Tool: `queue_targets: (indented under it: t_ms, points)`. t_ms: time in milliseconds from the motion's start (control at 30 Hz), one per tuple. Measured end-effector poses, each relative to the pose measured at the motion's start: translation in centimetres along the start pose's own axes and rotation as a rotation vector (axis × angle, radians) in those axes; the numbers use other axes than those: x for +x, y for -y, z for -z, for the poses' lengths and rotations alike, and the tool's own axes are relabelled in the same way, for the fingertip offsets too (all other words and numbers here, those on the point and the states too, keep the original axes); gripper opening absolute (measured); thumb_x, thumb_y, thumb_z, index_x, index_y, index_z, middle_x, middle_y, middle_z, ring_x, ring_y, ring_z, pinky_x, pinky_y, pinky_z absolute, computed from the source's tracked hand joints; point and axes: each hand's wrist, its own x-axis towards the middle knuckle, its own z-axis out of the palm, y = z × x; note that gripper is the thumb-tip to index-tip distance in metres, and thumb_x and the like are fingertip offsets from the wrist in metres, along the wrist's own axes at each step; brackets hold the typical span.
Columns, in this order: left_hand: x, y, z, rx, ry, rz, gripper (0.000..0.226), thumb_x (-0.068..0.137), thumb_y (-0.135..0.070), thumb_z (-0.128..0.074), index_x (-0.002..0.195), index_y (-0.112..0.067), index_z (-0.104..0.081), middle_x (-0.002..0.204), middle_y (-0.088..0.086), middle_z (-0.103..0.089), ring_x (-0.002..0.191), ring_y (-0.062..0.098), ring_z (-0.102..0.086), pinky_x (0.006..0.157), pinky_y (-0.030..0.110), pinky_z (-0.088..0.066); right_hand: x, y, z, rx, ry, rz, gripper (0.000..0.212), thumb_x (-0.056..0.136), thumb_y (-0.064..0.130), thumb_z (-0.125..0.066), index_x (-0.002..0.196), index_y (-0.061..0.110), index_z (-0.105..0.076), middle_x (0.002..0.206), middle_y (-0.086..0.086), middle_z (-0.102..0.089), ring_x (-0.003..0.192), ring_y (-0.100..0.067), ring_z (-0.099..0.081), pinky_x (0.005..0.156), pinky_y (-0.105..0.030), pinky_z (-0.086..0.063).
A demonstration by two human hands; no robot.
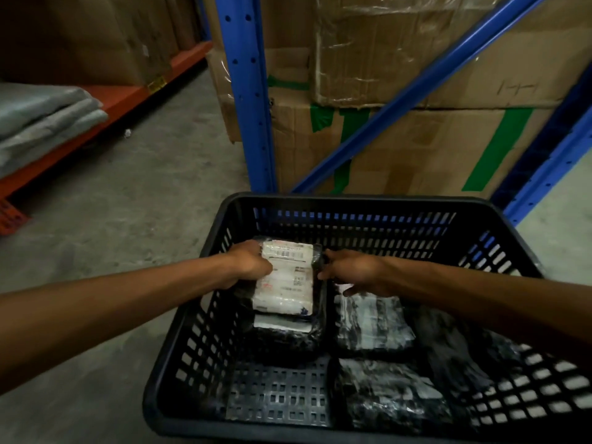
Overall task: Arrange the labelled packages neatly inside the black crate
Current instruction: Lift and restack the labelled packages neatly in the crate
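Black crate (pixel 336 203): left hand (pixel 250 262) grips top labelled package (pixel 286 277) at far-left stack; right hand (pixel 352 272) steadies it, fingers loose. Next, likely: square it flush on stack

Two bare forearms reach forward from the lower corners, converging toward the centre. The left hand (pixel 251 262) is curled, knuckles up, fingers closed in a grip. The right hand (pixel 354 272) is palm down, fingers loosely spread and extended.
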Motion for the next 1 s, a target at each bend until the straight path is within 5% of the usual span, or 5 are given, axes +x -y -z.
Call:
queue_targets:
  t_ms: [167, 333, 567, 833, 1000]
  points:
    - [-1.5, -3.9, -3.2, 0.289, -0.087, -0.181, 0.067, 0.087, -0.034, -0.062, 0.145, -0.006, -0.044, 0.149, 0.019, -0.045, 0.136, 0.033, -0.045, 0.109, 0.033, -0.041, -1.1, -2.2, 2.5, -0.392, -0.106, 0.075, 0.049, 0.091, 0.017, -0.061, 0.139, 0.018, -0.052, 0.117, -0.004, -0.066, 0.104, -0.027, -0.063, 0.081, -0.034, -0.054]
    - [-3.4, -9.2, -10.4, 0.346, 0.302, -0.502, 0.077, 0.091, -0.031, -0.058, 0.155, -0.004, -0.024, 0.140, 0.018, -0.052, 0.115, 0.029, -0.057, 0.090, 0.035, -0.053, -3.4, -7.8, 4.2, -0.740, -0.047, 0.082, 0.049, 0.095, 0.019, -0.056, 0.143, 0.010, -0.047, 0.144, -0.013, -0.053, 0.128, -0.027, -0.053, 0.092, -0.005, -0.038]
    - [-0.3, -5.1, -19.0, 0.995, 0.261, -0.337, 0.094, 0.097, -0.023, -0.054, 0.153, 0.010, 0.013, 0.161, 0.027, 0.023, 0.150, 0.043, 0.020, 0.125, 0.048, 0.000, -2.2, -15.3, 1.7, -1.208, -0.025, 0.102, 0.107, 0.087, 0.020, -0.063, 0.149, -0.009, 0.020, 0.160, -0.029, 0.021, 0.148, -0.044, 0.020, 0.124, -0.045, 0.002]
    - [2.3, -5.7, -20.2, 1.035, 0.124, -0.339, 0.086, 0.103, -0.032, -0.040, 0.150, 0.012, 0.017, 0.160, 0.027, 0.023, 0.149, 0.047, 0.018, 0.123, 0.052, -0.003, 1.5, -17.4, 1.0, -1.252, -0.268, 0.183, 0.073, 0.096, 0.002, -0.031, 0.147, -0.010, 0.020, 0.158, -0.033, 0.019, 0.146, -0.050, 0.017, 0.121, -0.052, -0.021]
    - [1.5, -6.0, -18.5, 1.113, 0.185, -0.426, 0.090, 0.095, -0.029, -0.058, 0.154, 0.013, -0.003, 0.161, 0.035, 0.008, 0.150, 0.050, 0.004, 0.123, 0.053, -0.013, 0.7, -15.4, 1.5, -1.310, -0.139, 0.103, 0.085, 0.093, 0.009, -0.046, 0.150, -0.008, 0.014, 0.161, -0.031, 0.012, 0.149, -0.046, 0.010, 0.123, -0.048, -0.020]
